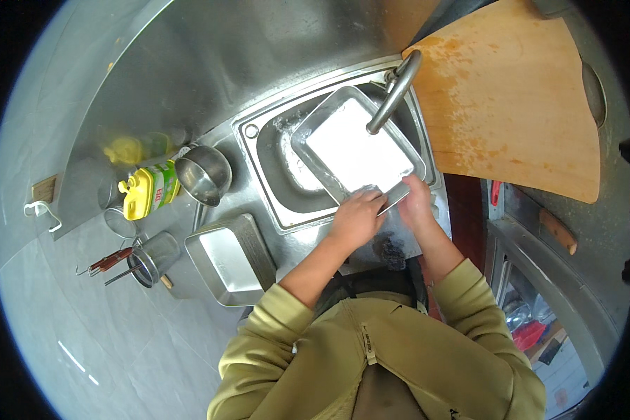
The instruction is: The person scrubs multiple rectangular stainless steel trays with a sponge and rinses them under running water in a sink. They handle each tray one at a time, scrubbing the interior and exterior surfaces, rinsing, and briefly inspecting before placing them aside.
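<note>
A rectangular metal tray (320, 166) lies tilted across the steel sink (276, 178), its bottom glaring white under the curved faucet (401, 87). At the tray's near edge, my left hand (359, 218) has its fingers curled over the rim. My right hand (416, 201) grips the near right corner, fingers bent round the edge. Part of the left fingertips is lost in glare, so I cannot tell whether anything small is under them. A dark scouring pad (392, 253) rests on the counter below my hands. Whitish suds or water show in the sink beside the tray.
To the left stand a stack of metal trays (257, 248), a steel pot (204, 175) and a yellow jug (147, 192). A wire strainer basket (154, 257) with utensils is farther left. A large wooden board (518, 105) and a wooden-handled tool (557, 231) are at the right.
</note>
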The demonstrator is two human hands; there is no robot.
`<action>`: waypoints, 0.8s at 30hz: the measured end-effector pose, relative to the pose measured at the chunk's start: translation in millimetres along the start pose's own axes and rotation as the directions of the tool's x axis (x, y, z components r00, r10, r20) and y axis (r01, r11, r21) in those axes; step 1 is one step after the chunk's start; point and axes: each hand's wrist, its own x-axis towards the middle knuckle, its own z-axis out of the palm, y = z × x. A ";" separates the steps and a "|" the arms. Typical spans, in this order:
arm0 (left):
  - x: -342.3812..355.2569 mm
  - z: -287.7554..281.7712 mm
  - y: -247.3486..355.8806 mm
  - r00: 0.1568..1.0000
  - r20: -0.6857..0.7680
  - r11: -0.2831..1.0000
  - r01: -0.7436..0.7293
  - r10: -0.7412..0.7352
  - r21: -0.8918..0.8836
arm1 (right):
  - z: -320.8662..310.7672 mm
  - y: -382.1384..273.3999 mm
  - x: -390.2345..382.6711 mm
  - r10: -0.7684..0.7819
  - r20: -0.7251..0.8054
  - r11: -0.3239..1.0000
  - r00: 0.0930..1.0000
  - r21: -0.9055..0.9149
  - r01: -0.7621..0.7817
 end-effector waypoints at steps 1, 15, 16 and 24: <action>-4.9 -0.6 -4.2 0.999 0.029 0.986 -0.019 0.015 0.163 | -4.3 -0.5 4.0 0.019 0.028 1.000 0.999 0.011 -0.019; -30.0 -40.8 -19.8 0.995 0.063 0.729 0.013 -0.077 0.684 | 5.7 6.1 22.6 0.143 0.180 0.983 0.973 0.092 -0.161; -32.6 -40.0 -19.3 0.995 0.082 0.723 -0.021 -0.050 0.690 | 8.1 8.6 21.4 0.149 0.167 0.980 0.975 0.109 -0.169; -58.3 -15.4 -29.3 0.995 -0.036 0.869 -0.064 0.094 0.491 | 27.9 34.0 12.4 0.119 0.025 0.972 0.993 0.204 -0.121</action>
